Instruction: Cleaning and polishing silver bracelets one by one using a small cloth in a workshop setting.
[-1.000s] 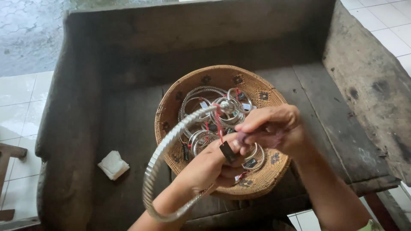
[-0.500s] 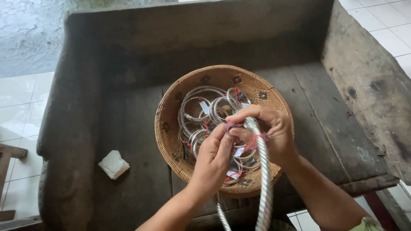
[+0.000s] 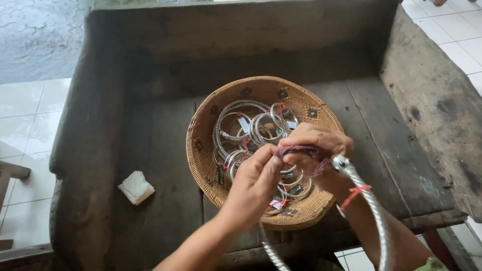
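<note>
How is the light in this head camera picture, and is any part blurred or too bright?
Head view: soft daylight, no hard shadows; the white floor tiles look overexposed; the dark wooden bench is dim in its back corner; the round woven basket is sharp; the left hand and right hand are slightly soft.

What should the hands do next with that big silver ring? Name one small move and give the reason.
Probably finish working the dark reddish cord at the end of the large twisted silver ring. Both the left hand and the right hand pinch that cord above the woven basket of bangles, and the ring's end sits right beside it, with a red string tied just below.
</note>
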